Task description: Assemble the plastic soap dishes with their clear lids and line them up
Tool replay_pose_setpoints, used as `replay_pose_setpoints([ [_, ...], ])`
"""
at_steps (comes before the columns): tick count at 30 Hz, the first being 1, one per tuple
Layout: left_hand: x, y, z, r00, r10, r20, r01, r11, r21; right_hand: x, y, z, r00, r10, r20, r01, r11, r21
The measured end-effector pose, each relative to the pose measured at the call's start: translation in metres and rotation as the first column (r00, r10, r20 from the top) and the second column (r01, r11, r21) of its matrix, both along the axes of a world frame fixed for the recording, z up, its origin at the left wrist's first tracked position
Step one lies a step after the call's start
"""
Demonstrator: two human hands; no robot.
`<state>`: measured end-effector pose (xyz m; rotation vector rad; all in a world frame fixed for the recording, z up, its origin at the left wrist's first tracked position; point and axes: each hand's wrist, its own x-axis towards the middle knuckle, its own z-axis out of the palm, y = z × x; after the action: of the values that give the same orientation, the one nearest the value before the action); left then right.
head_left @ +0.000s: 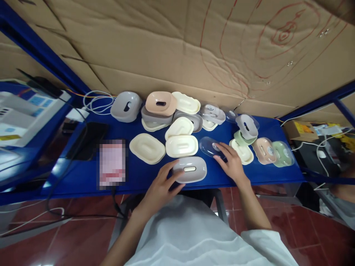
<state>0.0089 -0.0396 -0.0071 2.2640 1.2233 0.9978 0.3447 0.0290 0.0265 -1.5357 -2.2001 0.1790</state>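
Note:
My left hand grips the left end of a grey oval soap dish near the table's front edge. A cream strip shows through the slot in the dish's middle. My right hand has its thumb and fingers around the right end of a clear plastic lid, which lies on the table with a round sticker on it. Just behind the grey dish is a cream oval tray, overlapping another cream tray. A third cream tray lies to the left.
Grey and peach dishes stand at the back of the blue table. On the right are a peach dish and a green dish with clear lids. A blurred-out rectangle and a cable coil are left.

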Motion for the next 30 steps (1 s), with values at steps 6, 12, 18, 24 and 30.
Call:
replay_pose_setpoints([
  [6, -0.001, 0.002, -0.005, 0.999, 0.019, 0.029, -0.014, 0.987, -0.161, -0.055, -0.057, 0.005, 0.948, 0.312, -0.067, -0.317, 0.945, -0.08],
  [12, -0.006, 0.003, -0.006, 1.0, -0.01, 0.021, 0.012, 0.992, -0.124, -0.07, -0.064, -0.016, 0.923, 0.372, 0.101, -0.374, 0.927, 0.003],
  [18, -0.008, 0.001, -0.009, 1.0, -0.006, 0.03, 0.011, 0.989, -0.146, -0.059, -0.055, -0.001, 0.886, 0.442, 0.139, -0.441, 0.897, -0.043],
  [24, -0.007, 0.001, -0.008, 0.999, 0.016, 0.042, -0.006, 0.975, -0.224, -0.065, -0.054, 0.001, 0.886, 0.426, 0.184, -0.432, 0.902, -0.011],
  [30, -0.009, 0.002, -0.01, 0.997, 0.016, 0.073, 0.004, 0.96, -0.279, -0.06, -0.052, -0.014, 0.824, 0.523, 0.22, -0.539, 0.842, 0.019],
])
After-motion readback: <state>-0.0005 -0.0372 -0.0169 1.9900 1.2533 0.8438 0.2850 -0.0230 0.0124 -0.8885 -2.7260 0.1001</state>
